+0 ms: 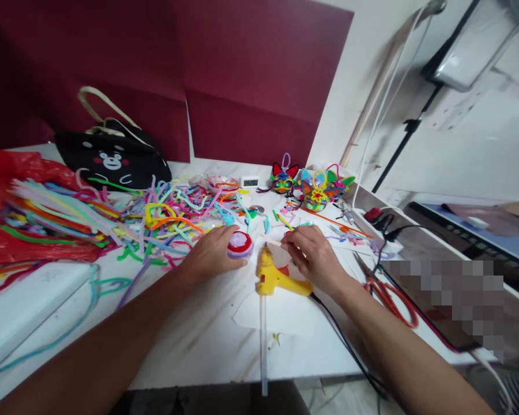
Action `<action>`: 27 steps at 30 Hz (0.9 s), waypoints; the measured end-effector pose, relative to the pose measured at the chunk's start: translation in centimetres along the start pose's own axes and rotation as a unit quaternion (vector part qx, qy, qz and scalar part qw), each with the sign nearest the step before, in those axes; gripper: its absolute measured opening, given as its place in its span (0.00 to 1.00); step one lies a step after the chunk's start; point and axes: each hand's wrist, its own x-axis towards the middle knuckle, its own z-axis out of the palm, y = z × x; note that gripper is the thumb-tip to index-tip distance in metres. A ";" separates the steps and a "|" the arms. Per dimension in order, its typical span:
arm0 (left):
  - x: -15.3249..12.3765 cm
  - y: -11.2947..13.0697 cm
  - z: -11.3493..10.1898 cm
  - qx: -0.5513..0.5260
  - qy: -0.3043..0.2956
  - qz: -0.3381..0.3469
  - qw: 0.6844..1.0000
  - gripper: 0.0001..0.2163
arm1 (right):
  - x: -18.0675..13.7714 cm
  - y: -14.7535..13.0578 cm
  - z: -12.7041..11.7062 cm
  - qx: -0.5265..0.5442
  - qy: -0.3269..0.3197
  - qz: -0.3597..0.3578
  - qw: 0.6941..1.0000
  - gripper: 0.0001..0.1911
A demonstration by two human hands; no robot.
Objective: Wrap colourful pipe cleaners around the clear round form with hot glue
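Observation:
My left hand is closed around the edge of a round disc banded in purple, red and white, like coiled pipe cleaners. My right hand is closed with fingertips pinched together on a thin pale strip, which points left toward the disc. A bit of red also shows at those fingertips; what it belongs to is unclear. Between the hands lies a yellow hot glue gun, nozzle pointing away from me. A long clear glue stick juts from its back end toward the table's front edge.
Many pipe cleaners spill from a red plastic bag at left. Finished fuzzy animal-faced ornaments sit at the back right. Red-handled scissors lie right of my forearm, beside a tablet-like device. The glue gun's black cord runs under that forearm.

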 end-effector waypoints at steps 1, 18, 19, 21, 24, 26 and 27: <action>0.0 0.2 -0.3 -0.013 0.009 -0.003 1.000 0.36 | 0.0 0.0 0.0 0.002 0.005 0.001 1.000 0.05; -1.2 3.0 -2.4 -0.646 -0.069 0.018 0.760 0.39 | 0.1 -3.0 -0.9 0.273 0.091 0.119 0.950 0.02; -1.2 3.0 -2.4 -0.652 -0.077 0.017 0.754 0.37 | 0.1 -3.2 -0.9 0.249 0.099 0.087 0.960 0.01; -1.2 3.0 -2.3 -0.663 -0.089 0.015 0.743 0.36 | 0.3 -3.4 -0.8 0.206 0.111 0.028 0.972 0.02; -1.2 2.9 -2.2 -0.676 -0.110 0.011 0.729 0.38 | 0.4 -3.4 -0.8 0.167 0.115 -0.009 0.979 0.04; -1.2 2.9 -2.2 -0.679 -0.126 0.005 0.724 0.41 | 0.5 -3.3 -0.7 0.150 0.111 -0.020 0.982 0.05; -1.2 2.9 -2.3 -0.678 -0.129 0.002 0.724 0.42 | 0.5 -3.2 -0.7 0.146 0.108 -0.025 0.983 0.05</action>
